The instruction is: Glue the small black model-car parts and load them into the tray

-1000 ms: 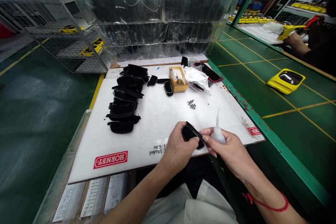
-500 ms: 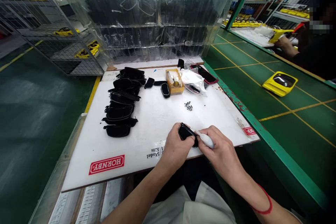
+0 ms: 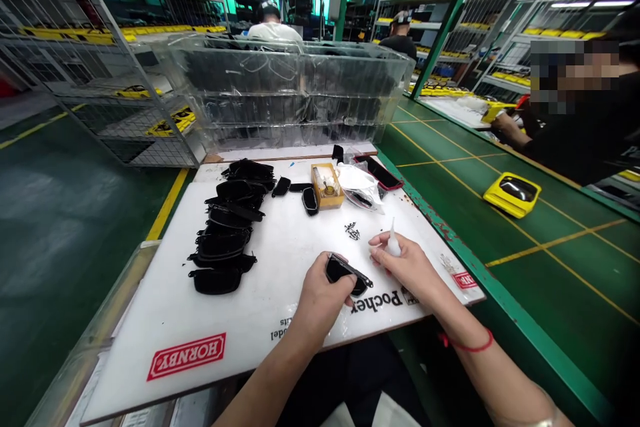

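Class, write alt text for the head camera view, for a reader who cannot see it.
A person's left hand holds a small black plastic part over a white board, while the right hand grips a small white nozzle-tipped bottle beside it. A row of similar black parts lies further left, with a small yellow box behind.

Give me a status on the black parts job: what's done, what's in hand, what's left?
Done is hard to tell: the row of black parts on the white board could be finished or waiting. In hand: the left hand grips one black part, and the right hand holds a small white bottle upright beside it, nozzle off the part. Possibly left: loose black pieces and small bits near the yellow box.
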A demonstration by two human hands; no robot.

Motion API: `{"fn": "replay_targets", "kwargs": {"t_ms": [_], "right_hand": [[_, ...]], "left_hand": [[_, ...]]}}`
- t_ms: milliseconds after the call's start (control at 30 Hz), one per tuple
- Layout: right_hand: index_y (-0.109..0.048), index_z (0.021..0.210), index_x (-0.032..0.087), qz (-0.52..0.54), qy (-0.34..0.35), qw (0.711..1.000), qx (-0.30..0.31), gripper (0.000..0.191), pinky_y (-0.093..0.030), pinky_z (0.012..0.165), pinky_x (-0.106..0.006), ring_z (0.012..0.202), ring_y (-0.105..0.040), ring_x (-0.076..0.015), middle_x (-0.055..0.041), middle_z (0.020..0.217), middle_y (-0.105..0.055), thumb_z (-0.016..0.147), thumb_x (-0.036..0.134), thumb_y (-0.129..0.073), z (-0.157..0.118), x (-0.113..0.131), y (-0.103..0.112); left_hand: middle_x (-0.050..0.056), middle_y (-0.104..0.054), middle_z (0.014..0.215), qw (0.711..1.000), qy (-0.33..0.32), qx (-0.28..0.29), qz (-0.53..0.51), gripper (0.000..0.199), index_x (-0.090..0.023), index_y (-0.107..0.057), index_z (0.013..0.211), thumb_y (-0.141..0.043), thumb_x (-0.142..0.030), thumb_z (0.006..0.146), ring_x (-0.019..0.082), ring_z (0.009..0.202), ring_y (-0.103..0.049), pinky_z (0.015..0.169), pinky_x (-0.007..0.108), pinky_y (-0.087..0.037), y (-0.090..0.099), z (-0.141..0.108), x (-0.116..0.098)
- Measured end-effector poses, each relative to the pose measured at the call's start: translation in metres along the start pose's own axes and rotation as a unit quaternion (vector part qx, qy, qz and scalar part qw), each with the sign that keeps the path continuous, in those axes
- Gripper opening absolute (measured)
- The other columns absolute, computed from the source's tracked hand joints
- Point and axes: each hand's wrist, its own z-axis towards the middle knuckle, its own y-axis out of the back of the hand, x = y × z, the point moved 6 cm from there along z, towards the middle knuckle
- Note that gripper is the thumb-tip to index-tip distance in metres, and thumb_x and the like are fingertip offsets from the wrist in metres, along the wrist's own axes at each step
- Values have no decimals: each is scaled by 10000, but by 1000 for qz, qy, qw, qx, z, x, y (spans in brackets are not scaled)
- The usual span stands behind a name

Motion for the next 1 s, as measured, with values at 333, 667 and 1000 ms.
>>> {"fn": "replay_targets", "kwargs": {"t_ms": [333,667,1000], "right_hand": [[-616,1016,174,-278,186,942,-18,218,-420,805,-312,921,-593,-217,-81,990,-646,860,280,-507,36,21,-25],[-517,735,171,-311,221,924,22,113,-359,654,-297,693,-520,-190,-70,715,-578,829,227,-490,43,25,-33],[-551,808,148,85,38,989,119,265,-423,576,-246,554,-519,-113,-15,658,-608,788,411,-566,20,20,-13]], "left_hand": [[21,-553,888,996,41,36,-64,233,-193,-468,951,-584,-196,749,145,610,-652,658,322,-545,-1,-2,12],[20,-573,862,994,49,63,-73,213,-178,-487,883,-590,-342,793,135,557,-653,567,242,-542,1,1,16],[36,-618,894,999,-29,40,-13,273,-186,-599,881,-544,-446,815,154,643,-652,543,262,-580,-5,-1,10]]}}
